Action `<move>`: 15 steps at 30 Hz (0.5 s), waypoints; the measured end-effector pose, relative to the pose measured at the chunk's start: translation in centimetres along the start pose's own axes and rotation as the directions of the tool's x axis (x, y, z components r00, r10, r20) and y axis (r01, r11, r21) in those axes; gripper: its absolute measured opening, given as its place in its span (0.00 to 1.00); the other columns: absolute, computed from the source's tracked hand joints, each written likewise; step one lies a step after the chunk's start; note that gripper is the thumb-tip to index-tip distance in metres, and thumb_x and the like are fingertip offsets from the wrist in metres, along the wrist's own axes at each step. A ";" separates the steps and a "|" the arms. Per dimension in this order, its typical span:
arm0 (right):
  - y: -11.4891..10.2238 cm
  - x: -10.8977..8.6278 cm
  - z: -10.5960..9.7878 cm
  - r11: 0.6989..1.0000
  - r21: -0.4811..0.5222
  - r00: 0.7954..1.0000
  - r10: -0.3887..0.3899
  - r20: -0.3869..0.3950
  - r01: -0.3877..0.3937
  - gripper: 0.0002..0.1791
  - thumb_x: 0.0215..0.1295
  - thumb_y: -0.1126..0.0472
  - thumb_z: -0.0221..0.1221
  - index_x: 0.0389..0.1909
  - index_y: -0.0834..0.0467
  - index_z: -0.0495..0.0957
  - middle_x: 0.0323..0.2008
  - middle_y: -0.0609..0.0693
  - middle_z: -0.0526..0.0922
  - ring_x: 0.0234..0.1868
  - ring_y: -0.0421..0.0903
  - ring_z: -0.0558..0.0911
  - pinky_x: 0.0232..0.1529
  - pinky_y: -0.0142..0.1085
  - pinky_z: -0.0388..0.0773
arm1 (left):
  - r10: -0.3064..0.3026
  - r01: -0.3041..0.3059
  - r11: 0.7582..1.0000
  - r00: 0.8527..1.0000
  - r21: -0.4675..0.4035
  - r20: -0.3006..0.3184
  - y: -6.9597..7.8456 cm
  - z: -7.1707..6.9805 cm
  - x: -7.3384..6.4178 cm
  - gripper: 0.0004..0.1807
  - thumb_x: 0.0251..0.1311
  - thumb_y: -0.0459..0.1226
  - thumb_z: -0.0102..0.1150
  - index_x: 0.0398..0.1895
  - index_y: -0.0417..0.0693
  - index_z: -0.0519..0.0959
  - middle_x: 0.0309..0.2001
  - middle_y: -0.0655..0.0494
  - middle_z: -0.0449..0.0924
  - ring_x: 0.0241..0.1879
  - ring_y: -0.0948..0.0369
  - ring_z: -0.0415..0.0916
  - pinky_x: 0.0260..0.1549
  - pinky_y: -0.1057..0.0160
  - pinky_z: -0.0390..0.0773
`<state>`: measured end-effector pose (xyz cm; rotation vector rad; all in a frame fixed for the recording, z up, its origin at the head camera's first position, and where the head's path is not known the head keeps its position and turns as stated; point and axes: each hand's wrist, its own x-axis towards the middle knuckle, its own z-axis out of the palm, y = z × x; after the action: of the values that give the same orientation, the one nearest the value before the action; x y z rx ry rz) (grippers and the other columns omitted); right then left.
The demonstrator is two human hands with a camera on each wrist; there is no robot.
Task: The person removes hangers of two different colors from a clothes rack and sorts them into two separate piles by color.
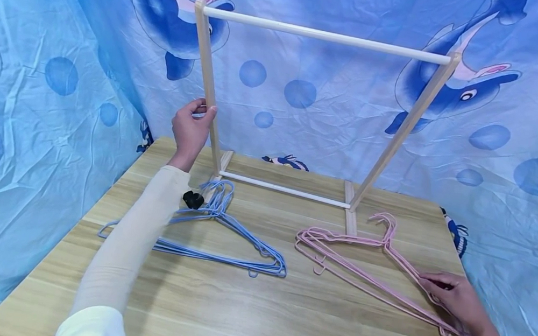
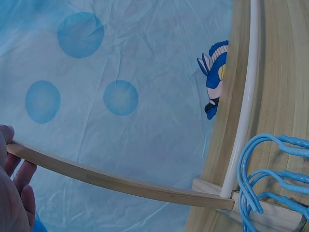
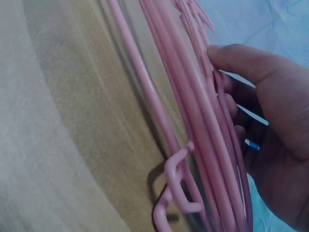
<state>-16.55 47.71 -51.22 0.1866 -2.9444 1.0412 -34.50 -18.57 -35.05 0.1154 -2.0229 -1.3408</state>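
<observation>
My left hand (image 1: 190,130) pinches the left wooden upright (image 1: 205,59) of a small standing rack between thumb and fingers, about halfway up. The left wrist view shows the same upright (image 2: 111,181) running down to its wooden foot. Several blue hangers (image 1: 240,263) lie stacked on the table below the left forearm, which covers part of them; their hooks rest by the rack's left foot. At the right, my right hand (image 1: 462,303) holds a bundle of pink hangers (image 3: 193,104) by one shoulder, thumb on top and fingers curled underneath. The pink hooks (image 1: 385,220) point toward the rack.
A white top rod (image 1: 325,34) and a white lower rod (image 1: 286,189) join the rack's two uprights. The rack stands toward the back of the wood-grain table (image 1: 235,316). Blue patterned cloth (image 1: 326,130) hangs behind and on both sides.
</observation>
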 end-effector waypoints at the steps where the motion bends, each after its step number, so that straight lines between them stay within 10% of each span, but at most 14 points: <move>1: 0.0 0.1 0.0 1.000 -0.011 1.000 -0.001 0.000 0.001 0.14 0.68 0.55 0.67 0.47 0.60 0.89 0.40 0.40 0.88 0.35 0.28 0.79 0.31 0.27 0.76 | 0.002 -0.002 1.000 1.000 -0.001 -0.001 0.0 0.0 0.0 0.16 0.68 0.46 0.66 0.53 0.50 0.87 0.45 0.49 0.88 0.43 0.56 0.86 0.41 0.61 0.84; 15: -4.7 1.7 -3.5 0.995 -0.101 0.984 -0.022 -0.179 0.004 0.21 0.72 0.51 0.63 0.53 0.65 0.84 0.33 0.38 0.86 0.30 0.24 0.77 0.24 0.28 0.75 | 0.028 -0.027 0.999 0.997 -0.025 0.076 -0.7 -0.4 -0.2 0.18 0.68 0.48 0.66 0.52 0.47 0.85 0.46 0.48 0.87 0.40 0.56 0.86 0.44 0.60 0.85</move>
<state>-17.81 46.06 -45.45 0.1034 -2.8191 0.8557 -34.35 -19.12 -35.62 0.0258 -2.0631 -1.3708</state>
